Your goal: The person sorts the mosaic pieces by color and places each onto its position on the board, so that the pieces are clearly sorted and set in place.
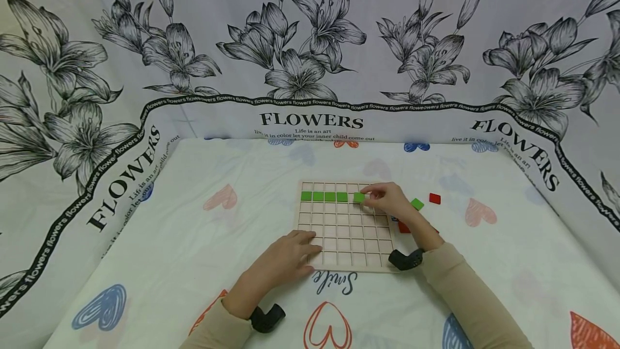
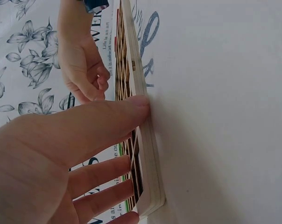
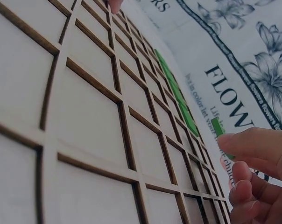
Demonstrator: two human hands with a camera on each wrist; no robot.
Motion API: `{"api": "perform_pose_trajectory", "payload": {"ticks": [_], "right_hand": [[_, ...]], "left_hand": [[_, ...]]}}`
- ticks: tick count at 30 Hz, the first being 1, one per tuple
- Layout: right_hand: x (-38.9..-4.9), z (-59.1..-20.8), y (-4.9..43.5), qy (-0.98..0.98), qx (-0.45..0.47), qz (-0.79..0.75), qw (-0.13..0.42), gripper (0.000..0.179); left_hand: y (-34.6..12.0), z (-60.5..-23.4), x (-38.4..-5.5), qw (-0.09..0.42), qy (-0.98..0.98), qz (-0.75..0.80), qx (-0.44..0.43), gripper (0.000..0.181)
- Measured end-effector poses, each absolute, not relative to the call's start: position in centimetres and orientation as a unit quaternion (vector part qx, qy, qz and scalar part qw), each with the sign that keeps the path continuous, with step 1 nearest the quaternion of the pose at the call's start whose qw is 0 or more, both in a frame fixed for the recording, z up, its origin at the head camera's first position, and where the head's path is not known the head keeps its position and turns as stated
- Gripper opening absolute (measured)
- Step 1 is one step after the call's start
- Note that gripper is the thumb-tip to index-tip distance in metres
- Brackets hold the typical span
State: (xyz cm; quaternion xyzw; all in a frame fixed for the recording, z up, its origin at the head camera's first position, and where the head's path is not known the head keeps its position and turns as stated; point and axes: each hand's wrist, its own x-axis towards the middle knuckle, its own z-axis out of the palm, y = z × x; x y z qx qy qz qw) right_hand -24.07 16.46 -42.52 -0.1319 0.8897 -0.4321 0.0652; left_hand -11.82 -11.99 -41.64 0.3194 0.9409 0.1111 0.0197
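A wooden grid board (image 1: 339,233) lies flat, with several green square tiles (image 1: 324,196) side by side in its second row from the back. My right hand (image 1: 387,198) pinches one more green tile (image 1: 359,197) between thumb and fingertips, over that same row, a little right of the others. In the right wrist view that tile (image 3: 217,127) is held above the board's surface. My left hand (image 1: 288,255) rests on the board's front left corner; its thumb (image 2: 131,109) lies along the edge and its straight fingers reach over the grid.
To the right of the board lie a loose green tile (image 1: 417,204) and a red tile (image 1: 435,198). More red tiles (image 1: 404,227) show partly behind my right forearm. A heart-printed cloth (image 1: 256,176) covers the table, and flower-printed fabric (image 1: 310,42) hangs behind.
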Motion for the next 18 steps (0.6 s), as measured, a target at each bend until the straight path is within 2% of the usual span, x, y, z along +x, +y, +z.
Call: {"api": "perform_pose_trajectory", "payload": {"ticks": [18], "right_hand": [[-25.3, -43.4, 15.8, 0.898, -0.149, -0.408, 0.065, 0.030]], "left_hand": [[-12.0, -41.5, -11.7, 0.021, 0.940, 0.116, 0.321, 0.039]]}}
